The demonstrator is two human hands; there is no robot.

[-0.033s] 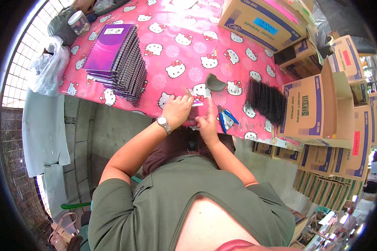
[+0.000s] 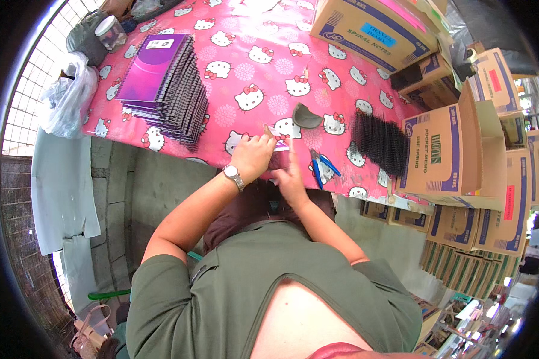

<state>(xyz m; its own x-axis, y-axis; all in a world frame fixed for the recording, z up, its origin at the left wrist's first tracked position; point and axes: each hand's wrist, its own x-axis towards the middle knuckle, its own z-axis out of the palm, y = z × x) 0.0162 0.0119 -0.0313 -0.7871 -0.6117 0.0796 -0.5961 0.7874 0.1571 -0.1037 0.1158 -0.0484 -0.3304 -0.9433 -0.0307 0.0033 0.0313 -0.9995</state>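
My left hand (image 2: 251,157), with a watch on its wrist, is closed on a small notebook (image 2: 281,143) at the table's front edge. Only a thin strip of its white and purple shows past the fingers. Beside it is my right hand (image 2: 291,182), index finger stretched out along the notebook's right end, thumb apart and the other fingers curled. Whether that fingertip touches the notebook I cannot tell. Blue-handled pliers (image 2: 326,167) lie just right of this hand. Farther back sits a dark grey, half-round piece (image 2: 306,117). Many black spiral coils (image 2: 380,143) lie heaped to the right.
A tall stack of purple spiral notebooks (image 2: 156,72) stands at the left of the pink patterned table (image 2: 239,69). Cardboard boxes (image 2: 431,149) crowd the right side, one open beside the coils. A plastic bag (image 2: 69,99) and a clear jar (image 2: 111,33) are at the far left.
My right hand has moved a little left, closer to the notebook and my left hand. My left hand keeps its hold in the same place.
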